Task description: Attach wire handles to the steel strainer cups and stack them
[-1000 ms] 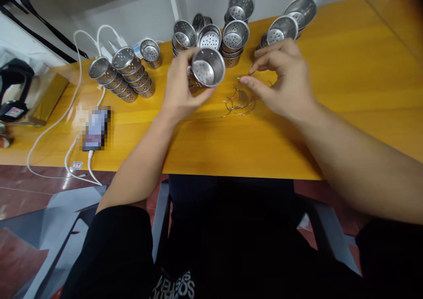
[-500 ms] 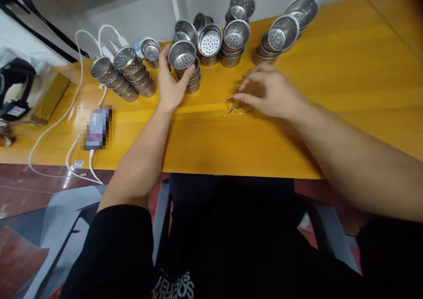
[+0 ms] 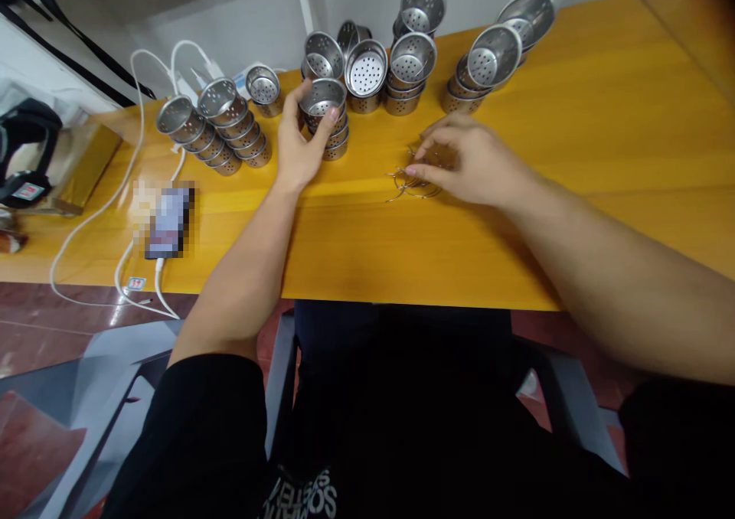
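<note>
My left hand [image 3: 304,145] has its thumb and fingers round a perforated metal cup [image 3: 323,96], which sits on top of a stack of like cups [image 3: 336,151]. The thumb lies over the near rim and the fingers are on the far left side. To the right, my right hand [image 3: 468,155] hovers low over a small loose heap of thin bent wires [image 3: 410,186] on the table. Its thumb and curled fingers stay apart, their tips among the wires. Part of the heap is hidden under this hand.
More stacked perforated cups stand at the left [image 3: 221,132], back middle [image 3: 405,94] and right [image 3: 482,67] of the yellow table [image 3: 402,255]. A phone [image 3: 171,220] with a white charging cable [image 3: 159,274] lies left. A wall runs behind the cups.
My left hand has lowered the cup slightly down and to the right, onto the stack. The right hand and the wires have barely moved.
</note>
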Action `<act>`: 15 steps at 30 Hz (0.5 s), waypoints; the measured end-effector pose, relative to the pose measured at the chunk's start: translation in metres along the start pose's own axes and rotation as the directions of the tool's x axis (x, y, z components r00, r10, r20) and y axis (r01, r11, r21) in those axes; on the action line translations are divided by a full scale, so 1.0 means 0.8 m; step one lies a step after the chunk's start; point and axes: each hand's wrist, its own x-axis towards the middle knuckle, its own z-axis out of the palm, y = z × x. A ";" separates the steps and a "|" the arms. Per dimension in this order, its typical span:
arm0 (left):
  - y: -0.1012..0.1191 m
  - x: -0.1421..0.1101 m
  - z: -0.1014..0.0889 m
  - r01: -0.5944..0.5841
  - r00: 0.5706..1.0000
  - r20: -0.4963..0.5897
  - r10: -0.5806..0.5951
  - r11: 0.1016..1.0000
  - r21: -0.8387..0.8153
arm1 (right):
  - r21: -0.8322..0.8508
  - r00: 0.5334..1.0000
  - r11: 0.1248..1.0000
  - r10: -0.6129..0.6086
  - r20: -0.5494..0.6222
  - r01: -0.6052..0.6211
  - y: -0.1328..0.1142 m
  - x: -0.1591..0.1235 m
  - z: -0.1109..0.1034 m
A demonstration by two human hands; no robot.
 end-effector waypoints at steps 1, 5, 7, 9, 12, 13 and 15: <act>-0.011 0.000 0.002 -0.013 1.000 0.018 0.013 0.999 0.030 | -0.002 1.000 1.000 -0.007 -0.001 0.007 0.001 0.000 0.000; -0.016 -0.004 0.002 0.005 0.993 0.113 -0.018 0.993 0.118 | -0.011 1.000 1.000 -0.012 -0.010 0.012 0.008 0.001 0.005; -0.002 -0.006 -0.002 0.023 0.995 0.092 -0.032 0.995 0.100 | -0.004 1.000 1.000 -0.005 -0.015 0.005 0.011 0.002 0.008; 0.015 -0.006 -0.005 0.037 0.998 0.050 -0.040 0.997 0.061 | 0.008 1.000 1.000 -0.005 -0.009 0.005 0.012 0.002 0.009; 0.032 -0.003 -0.008 0.070 0.990 0.116 -0.081 0.993 0.095 | 0.032 1.000 0.999 -0.019 0.008 0.019 0.012 0.002 0.007; 0.033 -0.002 -0.008 0.081 0.984 0.147 -0.100 0.988 0.131 | 0.037 1.000 0.999 -0.022 0.011 0.021 0.012 0.002 0.007; 0.027 0.002 -0.008 0.087 0.979 0.167 -0.120 0.978 0.189 | 0.038 1.000 0.999 -0.021 0.010 0.021 0.013 0.002 0.008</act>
